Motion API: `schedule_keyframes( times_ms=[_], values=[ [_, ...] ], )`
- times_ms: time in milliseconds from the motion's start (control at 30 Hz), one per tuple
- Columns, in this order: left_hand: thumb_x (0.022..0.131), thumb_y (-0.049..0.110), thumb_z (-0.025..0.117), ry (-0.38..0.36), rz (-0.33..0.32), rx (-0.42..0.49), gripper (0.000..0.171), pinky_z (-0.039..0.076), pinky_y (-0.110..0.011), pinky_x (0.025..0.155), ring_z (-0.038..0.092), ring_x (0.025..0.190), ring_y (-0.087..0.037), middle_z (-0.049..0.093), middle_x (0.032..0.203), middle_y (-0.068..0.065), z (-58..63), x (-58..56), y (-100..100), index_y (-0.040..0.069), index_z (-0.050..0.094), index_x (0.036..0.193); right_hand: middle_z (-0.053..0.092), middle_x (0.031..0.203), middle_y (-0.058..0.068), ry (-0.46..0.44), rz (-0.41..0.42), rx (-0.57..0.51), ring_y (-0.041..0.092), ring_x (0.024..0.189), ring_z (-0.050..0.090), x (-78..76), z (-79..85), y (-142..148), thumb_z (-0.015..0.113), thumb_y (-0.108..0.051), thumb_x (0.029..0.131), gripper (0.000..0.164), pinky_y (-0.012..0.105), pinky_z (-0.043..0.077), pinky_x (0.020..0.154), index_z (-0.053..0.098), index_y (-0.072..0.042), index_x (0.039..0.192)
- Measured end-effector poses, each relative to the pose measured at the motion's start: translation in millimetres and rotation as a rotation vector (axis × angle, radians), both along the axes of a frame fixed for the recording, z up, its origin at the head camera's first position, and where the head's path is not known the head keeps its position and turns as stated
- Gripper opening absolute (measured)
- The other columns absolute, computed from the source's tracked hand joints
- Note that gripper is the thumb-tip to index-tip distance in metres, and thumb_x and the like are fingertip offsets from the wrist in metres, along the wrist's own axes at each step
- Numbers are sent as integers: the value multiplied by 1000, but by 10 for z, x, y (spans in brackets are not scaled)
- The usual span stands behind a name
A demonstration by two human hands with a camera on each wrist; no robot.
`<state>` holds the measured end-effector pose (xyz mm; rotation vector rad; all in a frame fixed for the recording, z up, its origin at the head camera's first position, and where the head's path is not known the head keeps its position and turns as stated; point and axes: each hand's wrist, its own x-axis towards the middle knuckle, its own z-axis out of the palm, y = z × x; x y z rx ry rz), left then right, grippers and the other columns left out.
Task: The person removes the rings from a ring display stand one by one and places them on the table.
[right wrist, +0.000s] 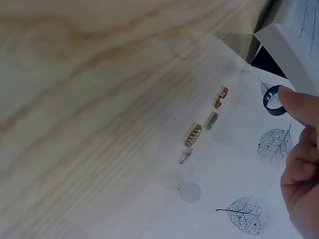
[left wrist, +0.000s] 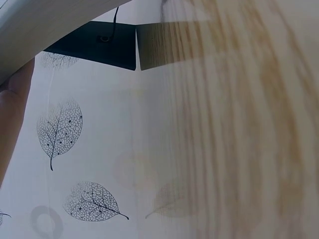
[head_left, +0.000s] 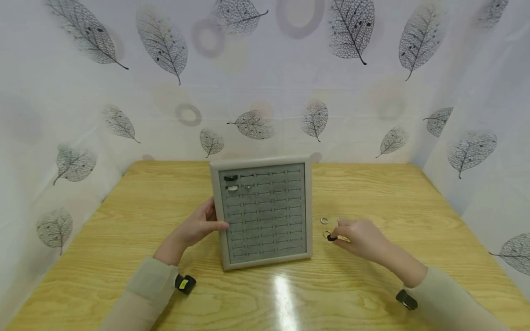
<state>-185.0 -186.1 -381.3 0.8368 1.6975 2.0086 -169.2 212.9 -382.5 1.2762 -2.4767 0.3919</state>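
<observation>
A framed ring display board (head_left: pixel 265 214) with a grey slotted face stands tilted back on the table. My left hand (head_left: pixel 198 226) grips its left edge, thumb on the front of the frame and the other fingers hidden behind. A black ring (head_left: pixel 231 178) sits in the top left slot; a silver ring (head_left: pixel 233 188) and a thin ring (head_left: pixel 248 186) sit in the row below. Right of the board, my right hand (head_left: pixel 359 236) pinches another black ring (right wrist: pixel 273 100) between thumb and fingers, low over the table.
Loose rings lie by the right hand, among them a silver ring (head_left: pixel 324 220). The right wrist view shows gold rings (right wrist: pixel 193 134) and silver rings (right wrist: pixel 212 120) on the wooden table (head_left: pixel 232 303). A dark support leg (left wrist: pixel 99 42) juts from the board's back. A leaf-print curtain (head_left: pixel 265 92) hangs behind.
</observation>
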Motion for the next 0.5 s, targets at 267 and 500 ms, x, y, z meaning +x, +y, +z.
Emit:
schedule_keyframes(
  times_ms=[267,500],
  values=[
    [83,-1,59,2,16,-17,77,40,-35,89,44,114,-22,39,130,-13,19,5,15,3,9,140,56,69,-7,-132,-31,135,8,60,57,69,-18,37,76,-8,65,13,18,45,50,67,-14,73],
    [82,-1,60,2,24,-21,78,41,-35,88,45,113,-22,40,129,-13,28,14,17,2,8,140,56,69,-8,-198,-31,213,6,60,55,87,-48,27,73,-8,67,11,19,46,52,66,-14,72]
  ],
)
